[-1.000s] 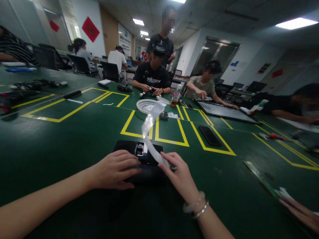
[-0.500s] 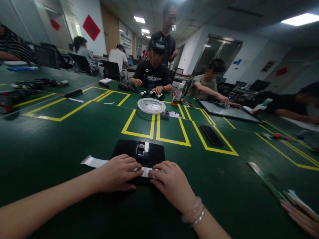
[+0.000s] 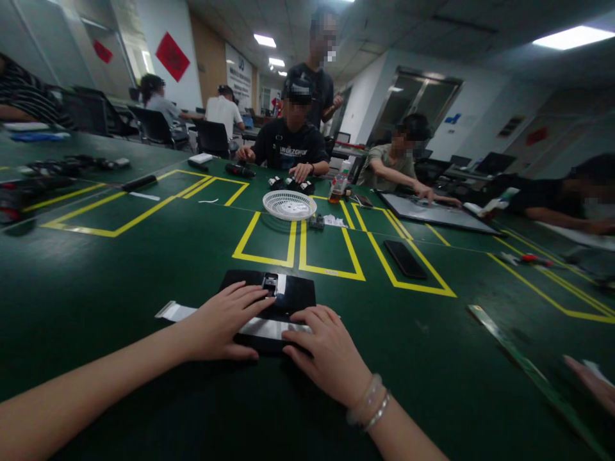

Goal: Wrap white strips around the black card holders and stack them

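A glossy black plastic panel (image 3: 298, 292) with a small rectangular socket near its far edge lies on the table in front of me. Across its near part runs a flat white ribbon cable (image 3: 266, 328), its connector end sticking out past the panel on the left. My left hand (image 3: 223, 323) rests open over the panel's left side, fingers stretched toward the socket. Over the right part of the cable lies my right hand (image 3: 329, 349), fingers extended with the tips on the strip and the thumb apart. The hands hide part of the cable and the panel's sides.
Beyond the panel are yellow tape outlines, a white basket (image 3: 289, 205) and a black phone (image 3: 404, 258). A long green strip (image 3: 519, 365) and another person's hand (image 3: 590, 379) are at right. Co-workers sit across the table, one by a large flat panel (image 3: 432, 211).
My left hand has lifted off the ribbon cable and shifted up toward the socket, baring the cable's middle. My right hand stays nearly in place. The other person's hand at right has drawn away from the green strip.
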### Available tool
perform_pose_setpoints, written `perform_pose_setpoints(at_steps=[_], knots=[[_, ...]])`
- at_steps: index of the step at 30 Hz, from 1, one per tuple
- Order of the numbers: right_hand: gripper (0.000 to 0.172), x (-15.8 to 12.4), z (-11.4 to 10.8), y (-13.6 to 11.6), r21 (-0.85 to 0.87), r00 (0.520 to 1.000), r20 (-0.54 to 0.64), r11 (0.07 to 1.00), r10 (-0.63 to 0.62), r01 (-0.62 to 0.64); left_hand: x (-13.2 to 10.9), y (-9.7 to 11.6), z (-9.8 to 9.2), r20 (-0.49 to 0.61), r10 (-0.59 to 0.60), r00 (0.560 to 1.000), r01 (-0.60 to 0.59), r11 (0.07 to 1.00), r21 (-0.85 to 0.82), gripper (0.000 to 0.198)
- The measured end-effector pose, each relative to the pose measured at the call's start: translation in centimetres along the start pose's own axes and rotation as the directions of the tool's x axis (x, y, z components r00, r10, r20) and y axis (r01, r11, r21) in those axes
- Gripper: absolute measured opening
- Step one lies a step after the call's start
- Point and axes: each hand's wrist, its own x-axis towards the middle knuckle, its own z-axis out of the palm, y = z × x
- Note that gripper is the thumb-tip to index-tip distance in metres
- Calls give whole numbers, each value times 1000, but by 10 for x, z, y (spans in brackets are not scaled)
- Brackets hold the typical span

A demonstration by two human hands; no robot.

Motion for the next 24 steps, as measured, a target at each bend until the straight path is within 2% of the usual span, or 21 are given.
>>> perform_pose_setpoints(at_steps=[3,10,14,16,19,24], knots=[[26,1,0,4,41,996,-85,999,8,-4,1,-6,-1,47,-18,999,20,999,-33,97],[26,0,-4,7,49,972,-231,999,31,-20,5,-4,-8,20,-3,1000,5,998,-64,87],[26,0,-5,9,33,958,-283,999,37,-29,2,-19,-20,5,-80,997,80,996,-31,86],[26,0,-5,10,36,960,-277,999,39,-30,-3,-35,-28,-23,-157,987,157,988,4,82],[25,0,-3,10,50,976,-210,998,57,-47,-17,-72,-39,-94,-295,951,301,951,65,79],[13,0,1,11,38,989,-72,991,130,-127,-60,-145,-49,-196,-527,827,562,783,266,75]])
